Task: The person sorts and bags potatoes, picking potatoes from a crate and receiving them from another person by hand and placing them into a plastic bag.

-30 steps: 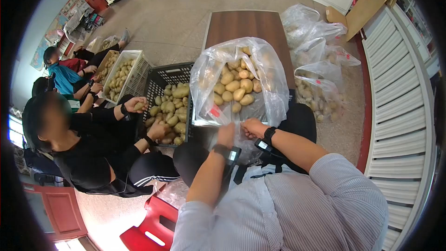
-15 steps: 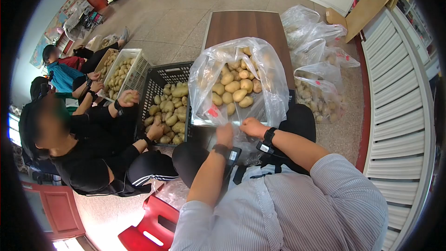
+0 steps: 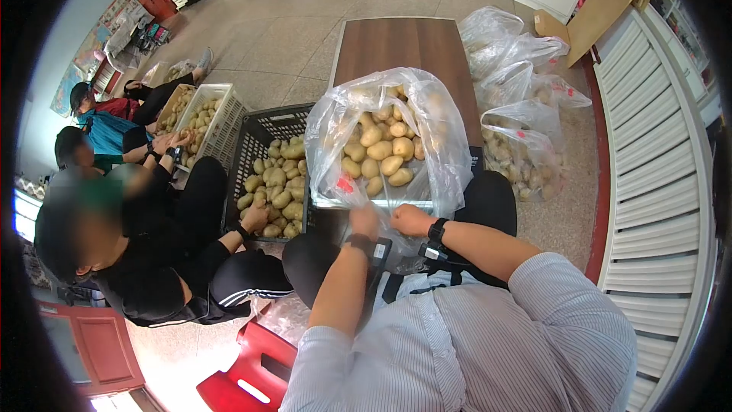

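Note:
A clear plastic bag (image 3: 451, 145) full of potatoes (image 3: 379, 150) stands on a table, its mouth gaping toward me. At the bag's near edge, my left hand (image 3: 365, 220) is closed on the gathered plastic below a red mark. Close beside it, my right hand (image 3: 412, 220) is also closed, fingers curled around the same near edge of the bag. Some loose plastic hangs below my hands. The exact finger grip is partly hidden by the backs of my hands.
Left of the bag stands a black crate (image 3: 248, 137) of potatoes, with a co-worker's hand (image 3: 255, 217) in it. Beyond are a white crate (image 3: 226, 118) and other seated people. Filled plastic bags (image 3: 526, 118) line the floor at right, beside a white radiator (image 3: 648, 206). A red stool (image 3: 248, 370) is behind left.
The near edge of the bag is drawn up a little and its mouth looks narrower. My hands moved slightly. The co-worker's raised hand holding a potato has left its place above the black crate.

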Tool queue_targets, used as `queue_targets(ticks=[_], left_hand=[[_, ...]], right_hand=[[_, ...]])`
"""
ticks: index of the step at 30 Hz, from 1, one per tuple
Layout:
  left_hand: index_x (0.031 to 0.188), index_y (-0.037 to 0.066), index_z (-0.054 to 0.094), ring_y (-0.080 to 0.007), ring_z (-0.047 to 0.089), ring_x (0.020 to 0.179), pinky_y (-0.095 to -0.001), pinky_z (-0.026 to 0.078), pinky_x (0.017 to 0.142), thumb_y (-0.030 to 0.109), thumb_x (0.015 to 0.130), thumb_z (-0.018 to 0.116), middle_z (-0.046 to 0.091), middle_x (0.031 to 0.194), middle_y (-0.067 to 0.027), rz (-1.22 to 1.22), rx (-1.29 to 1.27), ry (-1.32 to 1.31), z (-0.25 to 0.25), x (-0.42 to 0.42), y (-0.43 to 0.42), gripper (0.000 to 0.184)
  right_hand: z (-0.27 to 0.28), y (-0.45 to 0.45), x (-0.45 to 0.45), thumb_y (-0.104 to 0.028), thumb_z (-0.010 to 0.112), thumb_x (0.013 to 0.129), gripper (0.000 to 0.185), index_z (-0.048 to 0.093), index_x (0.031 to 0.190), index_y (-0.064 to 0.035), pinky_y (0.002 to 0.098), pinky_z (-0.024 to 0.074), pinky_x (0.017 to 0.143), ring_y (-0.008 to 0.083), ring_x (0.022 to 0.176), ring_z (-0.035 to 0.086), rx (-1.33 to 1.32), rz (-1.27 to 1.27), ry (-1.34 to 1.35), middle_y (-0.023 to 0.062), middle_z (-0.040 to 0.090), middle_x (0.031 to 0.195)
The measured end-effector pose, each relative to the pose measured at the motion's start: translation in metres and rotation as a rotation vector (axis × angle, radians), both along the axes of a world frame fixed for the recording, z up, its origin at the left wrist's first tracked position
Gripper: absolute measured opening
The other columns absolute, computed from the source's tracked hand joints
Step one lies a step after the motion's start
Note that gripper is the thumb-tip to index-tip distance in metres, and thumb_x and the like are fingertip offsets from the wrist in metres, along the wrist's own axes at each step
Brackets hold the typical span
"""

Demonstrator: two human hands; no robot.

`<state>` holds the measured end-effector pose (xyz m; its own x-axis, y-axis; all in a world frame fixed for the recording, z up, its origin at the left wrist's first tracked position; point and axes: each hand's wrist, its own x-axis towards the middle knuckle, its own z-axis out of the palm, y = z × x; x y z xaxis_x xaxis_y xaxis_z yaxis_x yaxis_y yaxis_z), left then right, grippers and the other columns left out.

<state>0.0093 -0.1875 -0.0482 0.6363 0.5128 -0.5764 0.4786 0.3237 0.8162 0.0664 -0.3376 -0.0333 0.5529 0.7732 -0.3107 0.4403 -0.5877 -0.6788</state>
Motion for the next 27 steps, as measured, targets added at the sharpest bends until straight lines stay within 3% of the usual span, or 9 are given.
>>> queue_targets(ticks=[4, 7, 10, 13, 18, 20, 22, 24, 27], left_hand=[[0.085, -0.009, 0.060, -0.0214, 0.057, 0.065, -0.0406, 0.045, 0.057, 0.020, 0.087, 0.054, 0.060, 0.077, -0.0113, -0.114, 0.139, -0.065, -0.012, 0.000, 0.006, 0.029], [0.086, -0.008, 0.061, -0.0222, 0.060, 0.068, -0.0400, 0.047, 0.059, 0.021, 0.086, 0.057, 0.062, 0.079, -0.0124, 0.078, 0.036, -0.081, -0.017, -0.008, 0.010, 0.029], [0.091, -0.007, 0.063, -0.0244, 0.064, 0.074, -0.0398, 0.049, 0.063, 0.022, 0.083, 0.063, 0.066, 0.086, -0.0155, -0.163, 0.434, -0.081, -0.017, -0.015, 0.018, 0.030], [0.097, -0.008, 0.063, -0.0266, 0.066, 0.081, -0.0404, 0.051, 0.069, 0.022, 0.079, 0.068, 0.068, 0.093, -0.0191, 0.114, 0.182, 0.021, 0.004, -0.020, 0.012, 0.035], [0.088, -0.009, 0.061, -0.0218, 0.061, 0.069, -0.0378, 0.048, 0.063, 0.021, 0.077, 0.068, 0.065, 0.081, -0.0137, 0.406, 0.613, -0.006, 0.005, -0.033, 0.047, 0.032], [0.068, 0.001, 0.053, -0.0173, 0.049, 0.054, -0.0349, 0.040, 0.051, 0.020, 0.080, 0.066, 0.049, 0.060, -0.0016, 0.468, 0.503, -0.150, 0.106, -0.036, 0.024, 0.026], [0.078, 0.003, 0.056, -0.0158, 0.052, 0.061, -0.0304, 0.041, 0.055, 0.020, 0.084, 0.063, 0.053, 0.070, -0.0016, 0.428, 0.167, -0.210, 0.138, -0.039, 0.046, 0.019], [0.103, 0.004, 0.053, -0.0201, 0.058, 0.088, -0.0335, 0.047, 0.072, 0.017, 0.090, 0.057, 0.056, 0.099, -0.0063, 0.386, -0.136, -0.396, 0.170, -0.046, 0.059, 0.019], [0.106, 0.004, 0.054, -0.0234, 0.060, 0.088, -0.0377, 0.049, 0.073, 0.018, 0.092, 0.054, 0.056, 0.099, -0.0087, 0.401, -0.223, -0.484, 0.226, -0.032, 0.064, 0.020]], right_hand=[[-0.002, -0.001, 0.004, -0.031, 0.053, 0.084, 0.037, 0.070, 0.082, 0.0030, 0.0481, 0.0511, 0.076, 0.0414, 0.082, 0.065, -0.028, -0.041, -0.027, 0.0258, 0.066, 0.085], [0.024, -0.005, 0.009, -0.032, 0.054, 0.083, 0.037, 0.070, 0.082, 0.0016, 0.0482, 0.0515, 0.075, 0.0406, 0.082, 0.066, -0.034, -0.031, -0.062, 0.0243, 0.067, 0.085], [0.039, -0.002, 0.018, -0.039, 0.060, 0.084, 0.037, 0.069, 0.079, -0.0031, 0.0460, 0.0497, 0.069, 0.0365, 0.075, 0.065, -0.007, -0.141, -0.049, 0.0193, 0.067, 0.076], [0.054, 0.005, 0.027, -0.035, 0.063, 0.082, 0.031, 0.068, 0.079, -0.0047, 0.0456, 0.0496, 0.069, 0.0354, 0.075, 0.065, 0.079, -0.130, -0.083, 0.0177, 0.068, 0.077], [0.076, 0.010, 0.036, -0.024, 0.064, 0.079, 0.022, 0.064, 0.090, -0.0051, 0.0465, 0.0493, 0.073, 0.0354, 0.086, 0.064, 0.140, -0.076, -0.135, 0.0165, 0.067, 0.087], [0.067, 0.009, 0.039, -0.023, 0.063, 0.080, 0.024, 0.061, 0.093, -0.0036, 0.0463, 0.0491, 0.076, 0.0367, 0.090, 0.063, 0.168, -0.032, -0.177, 0.0181, 0.065, 0.093], [0.064, 0.008, 0.040, -0.021, 0.061, 0.081, 0.026, 0.059, 0.097, -0.0022, 0.0462, 0.0488, 0.078, 0.0381, 0.094, 0.062, 0.197, 0.007, -0.216, 0.0197, 0.064, 0.099], [0.065, 0.007, 0.038, -0.020, 0.061, 0.081, 0.027, 0.057, 0.102, -0.0023, 0.0471, 0.0486, 0.079, 0.0409, 0.094, 0.061, 0.175, 0.059, -0.272, 0.0224, 0.060, 0.104], [0.073, 0.001, 0.036, -0.017, 0.059, 0.081, 0.026, 0.056, 0.105, -0.0055, 0.0496, 0.0484, 0.080, 0.0419, 0.094, 0.060, 0.181, 0.103, -0.313, 0.0229, 0.055, 0.108]])
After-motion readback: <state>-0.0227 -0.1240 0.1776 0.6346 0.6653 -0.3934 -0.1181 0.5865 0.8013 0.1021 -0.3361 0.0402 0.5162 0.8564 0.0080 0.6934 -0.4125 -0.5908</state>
